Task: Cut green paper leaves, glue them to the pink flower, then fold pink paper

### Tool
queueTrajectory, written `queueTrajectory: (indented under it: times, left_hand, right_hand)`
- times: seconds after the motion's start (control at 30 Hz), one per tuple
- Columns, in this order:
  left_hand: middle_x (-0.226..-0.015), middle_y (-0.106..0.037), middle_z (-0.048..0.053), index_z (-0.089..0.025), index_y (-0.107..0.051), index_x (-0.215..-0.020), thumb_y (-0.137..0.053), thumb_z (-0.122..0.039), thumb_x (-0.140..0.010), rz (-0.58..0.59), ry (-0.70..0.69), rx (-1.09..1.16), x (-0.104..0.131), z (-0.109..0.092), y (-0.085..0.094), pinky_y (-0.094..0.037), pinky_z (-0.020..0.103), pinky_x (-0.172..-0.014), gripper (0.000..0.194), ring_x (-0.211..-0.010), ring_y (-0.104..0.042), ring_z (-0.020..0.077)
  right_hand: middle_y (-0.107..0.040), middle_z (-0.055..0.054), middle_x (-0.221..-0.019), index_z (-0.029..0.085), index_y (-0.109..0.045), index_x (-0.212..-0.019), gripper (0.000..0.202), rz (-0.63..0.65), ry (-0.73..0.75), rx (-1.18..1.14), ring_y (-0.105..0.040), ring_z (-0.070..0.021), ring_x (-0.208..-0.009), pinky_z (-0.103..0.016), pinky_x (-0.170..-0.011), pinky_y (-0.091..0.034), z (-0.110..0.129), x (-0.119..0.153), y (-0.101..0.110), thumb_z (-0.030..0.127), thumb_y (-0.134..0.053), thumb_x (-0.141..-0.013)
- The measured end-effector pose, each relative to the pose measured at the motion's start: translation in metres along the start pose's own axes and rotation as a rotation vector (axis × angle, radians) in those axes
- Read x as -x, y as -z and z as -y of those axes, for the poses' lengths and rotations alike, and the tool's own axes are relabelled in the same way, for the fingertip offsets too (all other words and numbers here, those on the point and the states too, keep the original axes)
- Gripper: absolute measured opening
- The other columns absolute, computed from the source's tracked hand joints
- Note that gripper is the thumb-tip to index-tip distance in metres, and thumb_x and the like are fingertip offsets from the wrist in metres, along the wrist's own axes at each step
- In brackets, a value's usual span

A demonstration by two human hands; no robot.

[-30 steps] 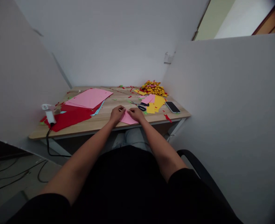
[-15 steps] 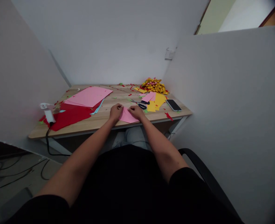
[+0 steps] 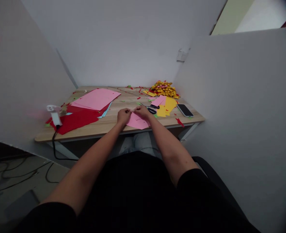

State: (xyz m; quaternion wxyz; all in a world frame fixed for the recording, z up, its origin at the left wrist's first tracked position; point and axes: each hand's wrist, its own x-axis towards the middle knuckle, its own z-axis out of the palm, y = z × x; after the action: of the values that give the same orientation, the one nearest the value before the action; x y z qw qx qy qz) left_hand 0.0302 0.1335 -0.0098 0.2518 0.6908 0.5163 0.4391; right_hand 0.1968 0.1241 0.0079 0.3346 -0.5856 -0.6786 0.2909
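A small sheet of pink paper [image 3: 138, 123] lies near the table's front edge, between and below my hands. My left hand [image 3: 124, 116] has its fingers curled in a pinch at the paper's upper left. Close beside it, my right hand [image 3: 142, 112] pinches the upper part of the same sheet. The fingertips of both hands almost meet at its far edge, and they partly hide it. Dark-handled scissors [image 3: 152, 110] lie just right of my right hand, their blades partly covered.
Large pink sheets [image 3: 96, 98] and red paper [image 3: 77, 121] lie left, beside a white corded tool [image 3: 56, 118]. To the right are yellow sheets [image 3: 170, 104], a phone [image 3: 185, 110] and a heap of yellow folded pieces [image 3: 164, 89]. Partitions flank the wooden table [image 3: 116, 124].
The view has shifted slightly, so the scene sits further right. My fingertips have come closer together at the far edge of the pink paper, and more of its surface shows.
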Motion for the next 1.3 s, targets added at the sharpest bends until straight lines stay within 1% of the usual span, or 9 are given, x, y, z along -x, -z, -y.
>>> queueTrajectory:
  times: [0.1, 0.27, 0.43, 0.57, 0.9, 1.03, 1.2, 1.3]
  left_hand:
    - [-0.084, -0.073, 0.004, -0.016, -0.073, -0.088, -0.067, -0.032, -0.088, 0.019, 0.022, -0.022, 0.001, -0.001, 0.001, -0.050, 0.032, -0.078, 0.018, -0.080, -0.065, 0.0173]
    - [-0.093, -0.070, 0.004, -0.014, -0.068, -0.094, -0.064, -0.040, -0.094, 0.033, 0.037, -0.040, 0.002, -0.004, 0.004, -0.054, 0.039, -0.088, 0.027, -0.089, -0.067, 0.0174]
    - [-0.100, -0.070, 0.005, -0.014, -0.067, -0.100, -0.062, -0.039, -0.096, 0.003, 0.043, -0.026, 0.001, -0.004, 0.004, -0.055, 0.041, -0.089, 0.026, -0.094, -0.067, 0.0182]
    - [-0.101, -0.069, 0.005, -0.013, -0.067, -0.101, -0.061, -0.039, -0.096, -0.027, 0.046, 0.003, 0.001, -0.003, 0.003, -0.056, 0.041, -0.089, 0.026, -0.094, -0.067, 0.0182]
    - [-0.100, -0.069, 0.005, -0.013, -0.067, -0.100, -0.062, -0.038, -0.096, -0.101, 0.057, 0.067, 0.000, 0.000, 0.005, -0.056, 0.040, -0.088, 0.025, -0.093, -0.067, 0.0179]
    - [-0.100, -0.069, 0.005, -0.013, -0.066, -0.100, -0.062, -0.038, -0.096, -0.148, 0.075, 0.085, -0.003, 0.002, 0.004, -0.056, 0.040, -0.088, 0.025, -0.093, -0.067, 0.0178]
    - [-0.101, -0.068, 0.005, -0.014, -0.065, -0.101, -0.060, -0.039, -0.097, -0.236, 0.092, 0.103, -0.008, 0.005, 0.007, -0.054, 0.040, -0.089, 0.026, -0.094, -0.065, 0.0183]
    - [-0.099, -0.068, 0.005, -0.014, -0.065, -0.098, -0.060, -0.035, -0.096, -0.248, 0.079, 0.122, -0.009, 0.005, 0.008, -0.052, 0.039, -0.088, 0.021, -0.092, -0.064, 0.0179]
  right_hand:
    - [-0.067, -0.006, -0.115, 0.015, -0.065, -0.116, 0.031, 0.015, -0.016, -0.014, -0.067, -0.0194, -0.094, -0.036, -0.078, -0.059, 0.001, 0.002, 0.001, 0.038, -0.065, -0.095]
    - [-0.065, -0.007, -0.122, 0.016, -0.064, -0.121, 0.034, 0.045, -0.032, -0.043, -0.066, -0.0214, -0.100, -0.038, -0.082, -0.059, 0.000, 0.004, 0.001, 0.038, -0.065, -0.095]
    - [-0.064, -0.008, -0.126, 0.016, -0.062, -0.124, 0.037, 0.047, -0.042, -0.060, -0.065, -0.0234, -0.105, -0.042, -0.087, -0.058, -0.005, 0.011, 0.007, 0.039, -0.064, -0.095]
    - [-0.063, -0.008, -0.126, 0.017, -0.062, -0.125, 0.037, 0.032, -0.049, -0.057, -0.065, -0.0236, -0.106, -0.043, -0.088, -0.057, -0.009, 0.020, 0.011, 0.039, -0.064, -0.096]
    - [-0.064, -0.007, -0.126, 0.016, -0.063, -0.123, 0.037, -0.056, -0.064, -0.051, -0.065, -0.0245, -0.106, -0.042, -0.087, -0.058, -0.022, 0.027, 0.017, 0.039, -0.065, -0.095]
    - [-0.064, -0.007, -0.124, 0.016, -0.063, -0.123, 0.036, -0.109, -0.077, -0.059, -0.065, -0.0240, -0.105, -0.042, -0.087, -0.058, -0.024, 0.030, 0.018, 0.040, -0.064, -0.095]
    - [-0.065, -0.008, -0.123, 0.016, -0.062, -0.123, 0.036, -0.189, -0.066, -0.055, -0.066, -0.0229, -0.104, -0.041, -0.086, -0.058, -0.025, 0.032, 0.018, 0.039, -0.064, -0.096]
    - [-0.064, -0.008, -0.124, 0.016, -0.062, -0.123, 0.036, -0.252, -0.045, -0.023, -0.066, -0.0226, -0.104, -0.042, -0.086, -0.058, -0.022, 0.029, 0.022, 0.039, -0.064, -0.096]
